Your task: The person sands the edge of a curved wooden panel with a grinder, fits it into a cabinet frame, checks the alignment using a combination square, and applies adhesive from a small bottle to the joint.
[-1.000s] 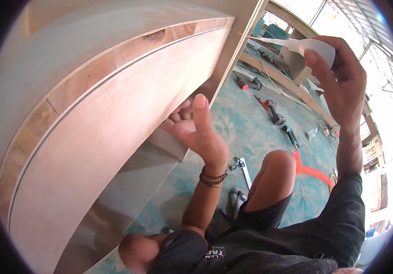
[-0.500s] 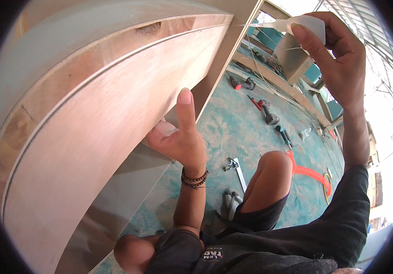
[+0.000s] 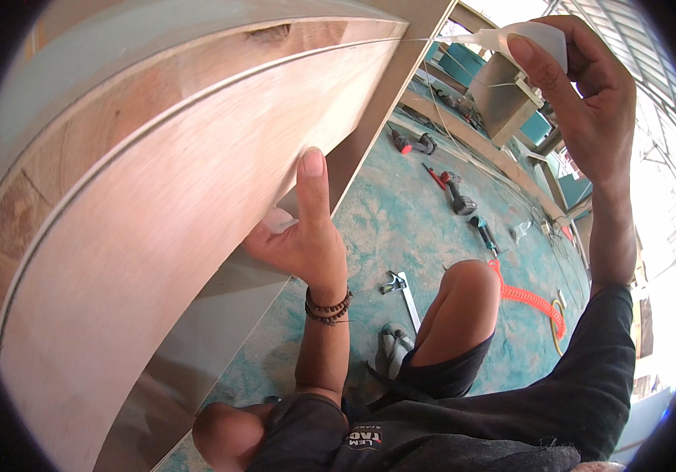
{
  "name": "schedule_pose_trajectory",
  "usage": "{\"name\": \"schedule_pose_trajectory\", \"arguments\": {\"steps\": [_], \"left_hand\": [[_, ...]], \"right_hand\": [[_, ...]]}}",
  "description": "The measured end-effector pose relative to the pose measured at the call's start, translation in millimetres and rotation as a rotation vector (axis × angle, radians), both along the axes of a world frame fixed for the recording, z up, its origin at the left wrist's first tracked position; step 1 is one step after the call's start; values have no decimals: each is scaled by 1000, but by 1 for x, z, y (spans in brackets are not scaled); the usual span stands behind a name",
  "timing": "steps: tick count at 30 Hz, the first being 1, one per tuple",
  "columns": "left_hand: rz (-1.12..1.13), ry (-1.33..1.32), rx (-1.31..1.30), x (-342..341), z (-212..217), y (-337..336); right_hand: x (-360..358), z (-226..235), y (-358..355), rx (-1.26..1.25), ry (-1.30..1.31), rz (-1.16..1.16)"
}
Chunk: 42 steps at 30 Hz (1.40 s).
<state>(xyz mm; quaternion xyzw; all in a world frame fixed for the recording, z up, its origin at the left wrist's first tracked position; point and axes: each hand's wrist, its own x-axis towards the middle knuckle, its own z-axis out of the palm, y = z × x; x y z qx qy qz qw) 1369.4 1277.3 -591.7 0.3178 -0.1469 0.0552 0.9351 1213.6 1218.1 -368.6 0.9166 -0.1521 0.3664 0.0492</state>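
Observation:
My right hand [image 3: 593, 98] is raised at the upper right, pinching a small whitish squeeze bottle [image 3: 542, 43] with a long thin nozzle. The nozzle points left, its tip close to an upright board [image 3: 389, 98]; whether they touch, I cannot tell. A pale curved wooden panel [image 3: 157, 189] fills the left side. Along its upper edge a thin dark seam parts it from a rougher wood strip [image 3: 180, 75]. At the panel's lower edge my left hand [image 3: 306, 244] grips with the thumb up in front; its other fingers are partly hidden behind the wood.
On the green-stained floor lie a combination square [image 3: 408, 299], a power drill [image 3: 457, 195], another power tool [image 3: 415, 142] and a teal-and-black tool [image 3: 483, 234] by a coiled orange hose [image 3: 538, 300]. Wooden framing [image 3: 523, 161] stands behind. My bent knee [image 3: 464, 299] is below.
The view has shifted slightly. My right hand with the bottle sits a little higher and farther right. My left hand keeps its grip on the panel.

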Motion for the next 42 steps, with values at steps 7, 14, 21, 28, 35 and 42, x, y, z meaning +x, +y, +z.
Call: {"name": "schedule_pose_trajectory", "arguments": {"steps": [7,14,21,28,35,42], "left_hand": [[56,-2,-168,0,5,-9],[30,-52,-48,12,21,-16],[31,-14,-49,12,22,-11],[-21,23,-35,11,25,-8],[-33,13,21,13,21,-3],[-5,18,-30,12,22,-4]], "right_hand": [[-2,1,-6,-41,29,18],[4,25,-17,-45,36,-4],[7,20,-14,-8,13,18],[0,18,-10,-81,8,-87],[5,8,-8,-15,45,-25],[8,7,-8,-39,63,-38]]}}
